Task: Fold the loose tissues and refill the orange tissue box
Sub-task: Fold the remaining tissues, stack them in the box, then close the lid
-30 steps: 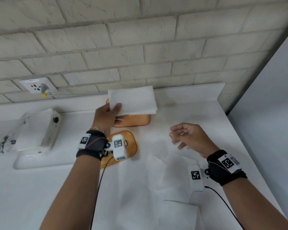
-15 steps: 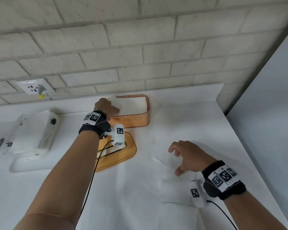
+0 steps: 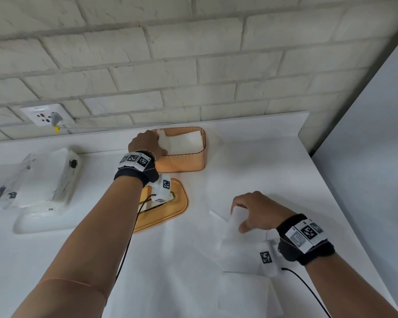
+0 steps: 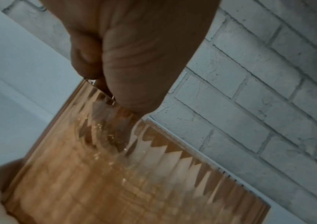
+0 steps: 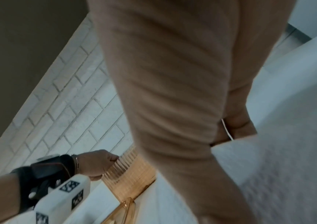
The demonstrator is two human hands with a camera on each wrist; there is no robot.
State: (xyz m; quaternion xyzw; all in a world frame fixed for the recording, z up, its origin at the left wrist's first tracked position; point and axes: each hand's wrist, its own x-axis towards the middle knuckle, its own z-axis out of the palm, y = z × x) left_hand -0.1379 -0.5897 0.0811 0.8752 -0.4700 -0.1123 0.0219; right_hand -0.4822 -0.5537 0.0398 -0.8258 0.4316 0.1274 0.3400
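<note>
A: L hand (image 3: 145, 145) is over the near-left corner of the orange tissue box (image 3: 182, 162), back by the brick wall (image 3: 193, 65). Fingers go down inside the box, onto the folded tissue (image 3: 184, 143) lying in there.

B: Gripping it or just pressing?

A: Can't tell. From the head view the knuckles hide the fingertips, and the wrist cam only shows the heel of the hand over the ribbed wall, w/ smeared shapes through the plastic.

B: And the R hand (image 3: 255, 212)?

A: Down on the white counter (image 3: 251, 157), near-right side. Fingers curled, thumb opposite them, pinching the raised edge of a loose tissue (image 3: 233, 228) so that edge stands up off the surface. The rest of the sheet trails toward the person.

B: More sheets there?

A: Yes, another flat tissue (image 3: 246, 297) lies nearer the person, overlapping the lifted one's near end. White on white, so edges are hard to pick out.

B: The box lid?

A: Orange lid (image 3: 170, 216) sits flat on the counter just in front of the box, slot facing up, partly under the L wrist cam.

B: Anything else?

A: Clear tissue packet (image 3: 44, 177) on a white tray (image 3: 39, 223) far left, wall socket (image 3: 47, 114) above it. Well apart from both hands.
</note>
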